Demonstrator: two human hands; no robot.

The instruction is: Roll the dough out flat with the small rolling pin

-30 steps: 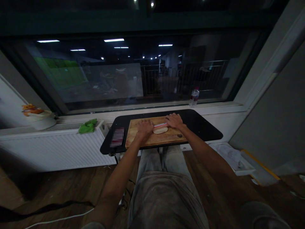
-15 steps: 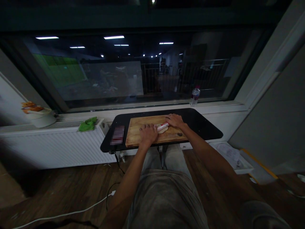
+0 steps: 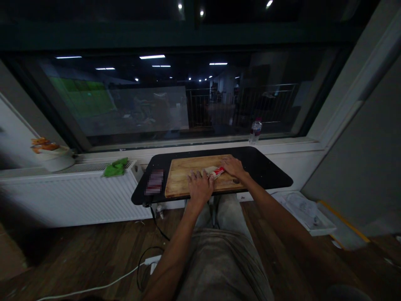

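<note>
A wooden cutting board (image 3: pixel 180 175) lies on a small black table (image 3: pixel 266 167). On the board a pale piece of dough (image 3: pixel 210 170) sits under a red and white rolling pin (image 3: pixel 217 172). My left hand (image 3: pixel 199 187) lies flat, fingers spread, over the pin's left end near the board's front edge. My right hand (image 3: pixel 232 166) presses palm down on the pin's right end, fingers stretched out. Most of the pin and the dough is hidden under my hands.
A blurred packet (image 3: pixel 155 181) lies at the table's left end. A water bottle (image 3: pixel 255 131) stands on the windowsill. A green cloth (image 3: pixel 115 167) and a white bowl (image 3: pixel 54 161) sit on the radiator at left. A white cable (image 3: pixel 94 286) runs over the wooden floor.
Both hands have drawn the rolling pin toward me across the dough, from the board's middle to near its front edge. The left hand came back the most.
</note>
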